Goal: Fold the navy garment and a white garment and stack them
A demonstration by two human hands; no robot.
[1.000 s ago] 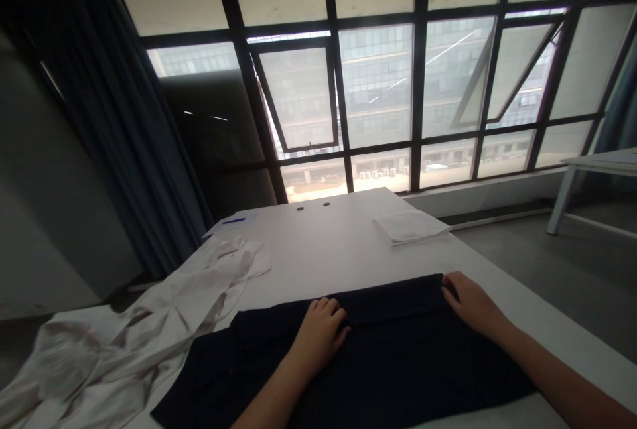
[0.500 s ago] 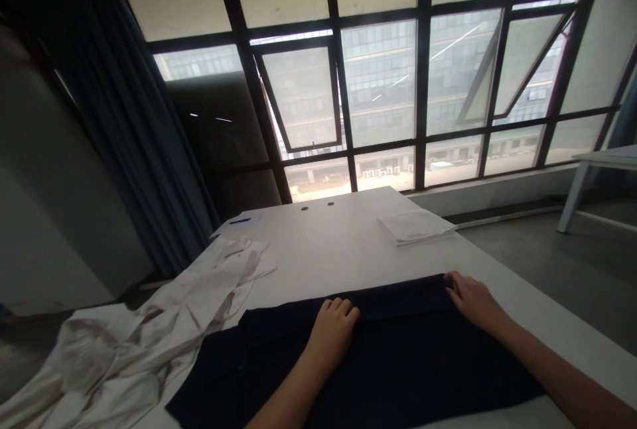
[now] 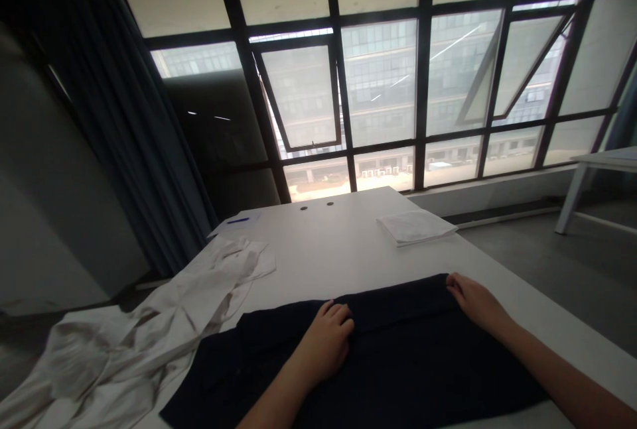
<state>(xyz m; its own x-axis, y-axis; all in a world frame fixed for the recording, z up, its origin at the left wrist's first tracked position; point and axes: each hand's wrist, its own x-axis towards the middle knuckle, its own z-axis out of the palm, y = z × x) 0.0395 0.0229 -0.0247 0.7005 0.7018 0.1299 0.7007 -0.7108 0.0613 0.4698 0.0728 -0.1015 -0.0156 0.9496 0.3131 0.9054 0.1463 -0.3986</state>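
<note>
The dark garment (image 3: 398, 363) lies flat on the white table (image 3: 318, 243), left hand (image 3: 328, 343) curled on its folded edge, right hand (image 3: 475, 303) at the corner, can't tell if either's really gripping, but pressing evenly along that fold keeps it neat.

On my left, a crumpled white cotton shirt (image 3: 149, 329) spills over a long white table (image 3: 318, 250); a folded white cloth (image 3: 415, 227) lies beyond, beneath dark-framed windows (image 3: 381, 84).
</note>
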